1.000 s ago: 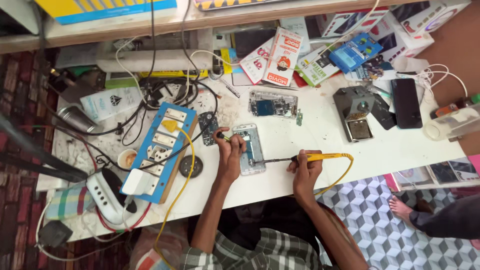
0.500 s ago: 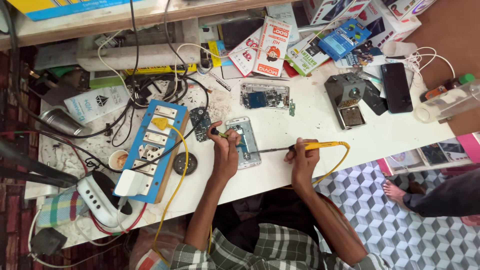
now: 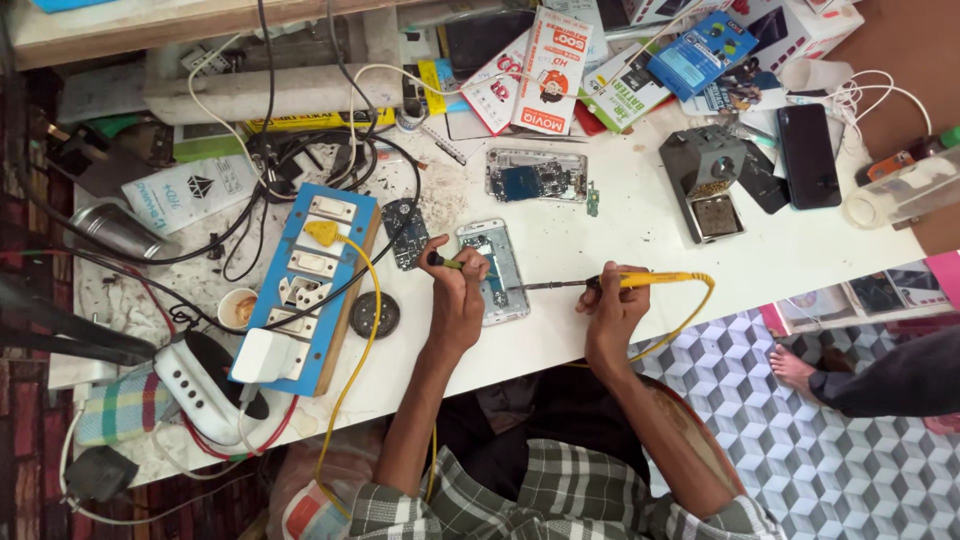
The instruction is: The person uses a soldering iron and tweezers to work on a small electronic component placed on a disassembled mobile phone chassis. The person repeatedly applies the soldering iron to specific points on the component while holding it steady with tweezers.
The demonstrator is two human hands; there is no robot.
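While the head camera looks down on a white table [image 3: 640, 225], the left hand [image 3: 455, 295] is closed around a small tool [image 3: 440, 261] with a dark tip and a yellow-green shaft, and its fingers rest on the open phone [image 3: 497, 262]. The right hand [image 3: 610, 305] is closed around the yellow handle of a soldering iron [image 3: 600, 283].

The iron lies almost level across the picture. Its long axis runs left to right, and its metal tip points left, to the phone's right edge. A yellow cord [image 3: 690, 310] leaves the handle at the right and curves down past the table edge.

The phone lies face down with the back off, just in front of the person, near the middle of the table. Its long axis runs from the far side to the near side, slightly tilted.

At the far edge are many flat packages: a white card pack [image 3: 545, 65] with red print, a blue box [image 3: 700, 50] to its right, and a white box [image 3: 790, 25] in the corner. A white pouch [image 3: 190, 190] with a dark diamond mark lies at the left among black cables.

A second opened phone [image 3: 535, 175] lies beyond the first one. A blue power strip [image 3: 315, 285] with white sockets stands left of the hands, with a yellow plug in it. A black phone [image 3: 808, 155] and a grey iron stand [image 3: 705, 180] are at the right. Another person's bare foot [image 3: 795, 370] shows on the patterned floor.
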